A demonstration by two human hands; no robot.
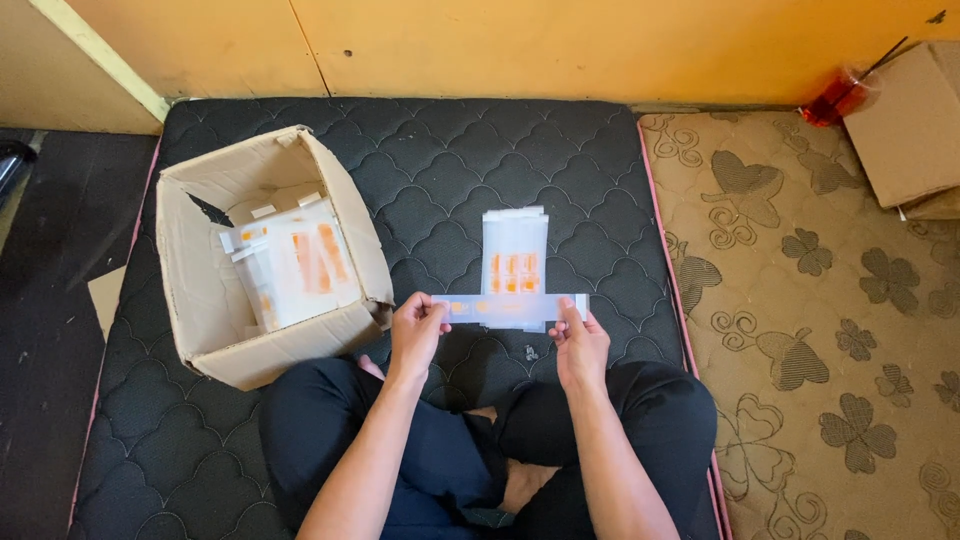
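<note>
Both hands, left hand [415,333] and right hand [579,340], pinch a translucent packet [508,309] by its ends (orange-marked); a similar stack [514,252] lies at twelve o'clock, a cardboard box [205,290] at nine.

A black quilted mattress [420,160] carries everything. On it, left of the left hand [415,335], stands an open cardboard box [200,300]. Just beyond both hands lies a stack of clear packets [514,250]. A small dark bit [531,352] lies between the hands, near the right hand [580,345]
</note>
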